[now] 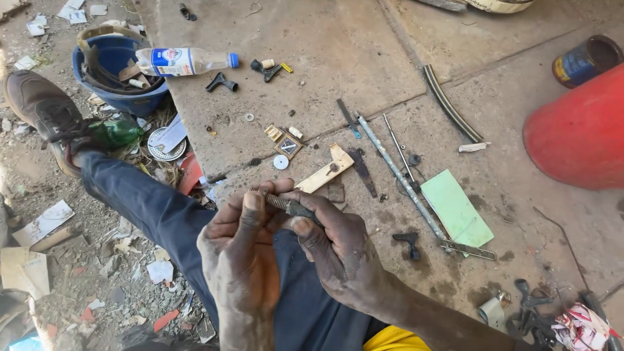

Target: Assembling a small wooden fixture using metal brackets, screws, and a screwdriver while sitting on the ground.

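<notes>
Head cam: my left hand (pixel 244 250) n right hand (pixel 338 250) both pinch a small threaded bolt (pixel 286 206), green card (pixel 456 208) lying to the right on the concrete.

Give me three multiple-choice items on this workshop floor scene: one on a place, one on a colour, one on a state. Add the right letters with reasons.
1. Where does the clear plastic bottle with the blue cap lie?
A. Against the blue plastic basin
B. On the pale green flat sheet
C. Inside the red drum

2. What colour is the flat sheet beside the long grey metal rod?
A. Orange
B. Pale green
C. Black

3. How is the small threaded metal part held?
A. Lying loose on the concrete
B. By one hand only
C. Between the left hand and the right hand

Answers:
1 A, the bottle lies on its side at the basin's rim.
2 B, the sheet next to the rod is pale green.
3 C, fingers of both hands close on the part.
</notes>
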